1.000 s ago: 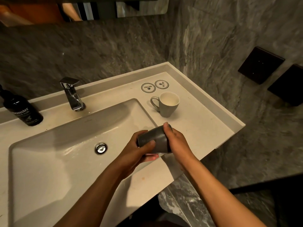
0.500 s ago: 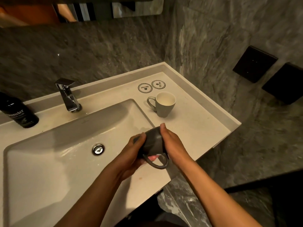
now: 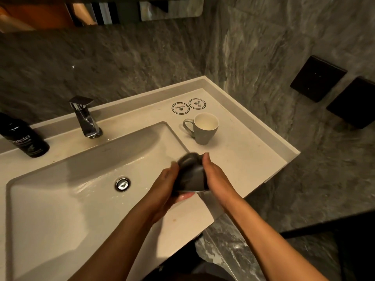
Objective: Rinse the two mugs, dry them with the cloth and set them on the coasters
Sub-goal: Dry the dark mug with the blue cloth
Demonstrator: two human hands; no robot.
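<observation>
A dark grey mug [image 3: 191, 173] is held between both hands over the sink's right rim, tipped with its mouth toward me and blurred. My left hand [image 3: 166, 185] grips its left side with fingers under the rim. My right hand [image 3: 216, 177] presses its right side, fingers fairly straight. A light grey mug [image 3: 205, 127] with a white inside stands upright on the counter behind, handle to the left. Two round white coasters [image 3: 180, 108] [image 3: 197, 103] lie side by side further back. No cloth is in view.
The white basin [image 3: 60, 199] with a metal drain [image 3: 122, 184] fills the left. A chrome tap [image 3: 85, 116] stands at the back, a black bottle [image 3: 24, 138] at far left. Grey marble walls, two black wall panels [image 3: 317, 78] on the right.
The dark mug has been turned in my hands: its handle, which hung below half a second ago, is out of sight, and the mug's base now points away.
</observation>
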